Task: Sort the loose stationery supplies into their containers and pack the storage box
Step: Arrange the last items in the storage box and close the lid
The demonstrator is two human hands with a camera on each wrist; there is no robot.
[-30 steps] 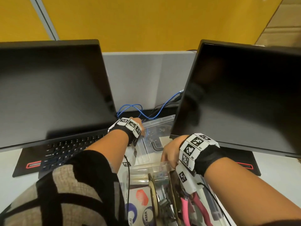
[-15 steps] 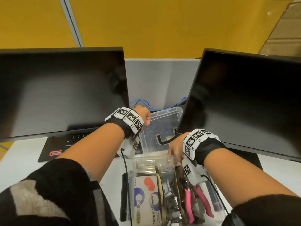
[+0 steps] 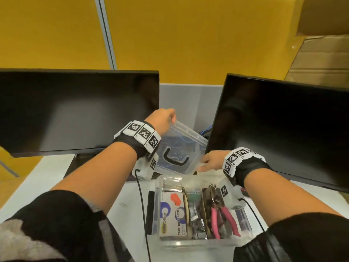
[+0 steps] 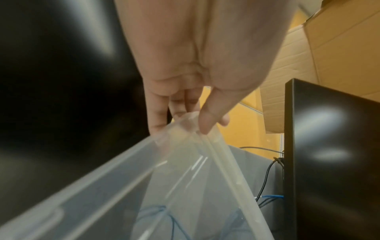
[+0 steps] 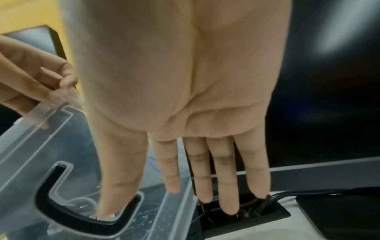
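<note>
A clear storage box [image 3: 198, 242] stands on the white desk near me. It holds a tape dispenser carton [image 3: 173, 216], pink-handled pliers [image 3: 221, 218] and metal clips [image 3: 198, 224]. Its clear lid [image 3: 181, 146] [image 4: 185, 186] [image 5: 37, 129], with a black handle [image 3: 175, 161] [image 5: 68, 216], hangs tilted above the box's far end. My left hand [image 3: 162, 118] [image 4: 185, 120] pinches the lid's raised far corner. My right hand [image 3: 209, 161] [image 5: 185, 186] lies with straight fingers against the lid's near right edge, thumb by the handle.
Two dark monitors [image 3: 75, 110] [image 3: 283, 133] flank the lid closely. Blue cables [image 3: 205, 131] run behind it, and a cable opening [image 5: 246, 216] sits in the desk under my right fingers. A black slim object [image 3: 150, 212] lies left of the box. Cardboard [image 3: 321, 53] stands at the back right.
The lid has risen from low between the monitors. My left hand lifted its far corner upward, and my right hand stayed at its near right edge. My head view tilted up.
</note>
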